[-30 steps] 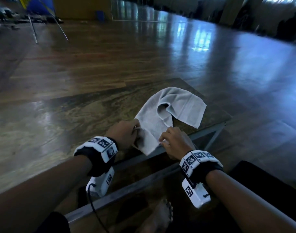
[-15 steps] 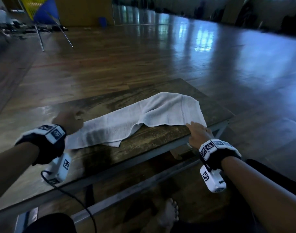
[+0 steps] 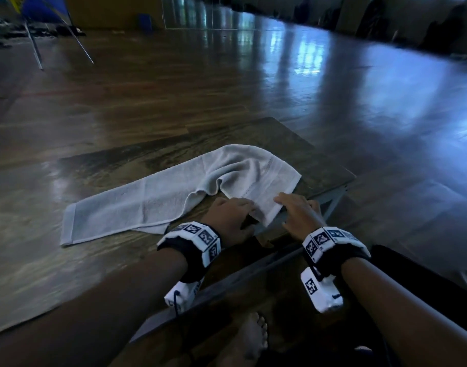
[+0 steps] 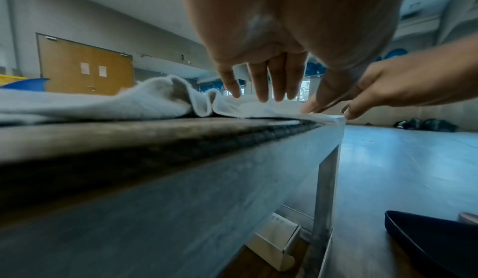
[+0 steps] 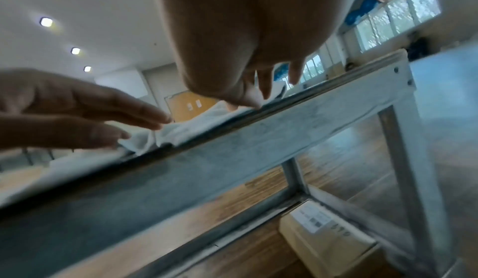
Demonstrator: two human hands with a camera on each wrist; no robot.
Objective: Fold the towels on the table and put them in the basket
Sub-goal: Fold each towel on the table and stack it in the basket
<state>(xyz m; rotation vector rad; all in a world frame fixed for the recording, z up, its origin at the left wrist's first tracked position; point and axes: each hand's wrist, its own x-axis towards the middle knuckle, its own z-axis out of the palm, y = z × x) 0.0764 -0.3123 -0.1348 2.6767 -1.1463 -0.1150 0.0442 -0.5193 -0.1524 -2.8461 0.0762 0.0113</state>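
A pale grey towel (image 3: 152,200) lies lengthwise on the low wooden table (image 3: 319,165). Its left end is flat and its right part is rumpled into a raised fold (image 4: 165,90). Both hands are at the towel's near right corner by the table's front edge. My left hand (image 3: 247,207) reaches over the hem with straight fingers (image 4: 261,90) just above the cloth. My right hand (image 3: 282,200) lies spread on the corner, its thumb (image 5: 245,100) pressing the cloth at the table edge. Neither hand visibly grips the towel. No basket is in view.
The table has a grey metal frame (image 5: 284,123) and leg (image 4: 325,190). A cardboard box (image 5: 323,239) sits on the floor under it. A bare foot (image 3: 248,337) shows below the front edge. Polished wooden floor (image 3: 280,88) surrounds the table, with thin metal chair legs (image 3: 36,51) far left.
Half a second ago my hands held the towel's two ends, stretched apart. The left hand has let go of the left end and moved right, beside the right hand at the near corner.
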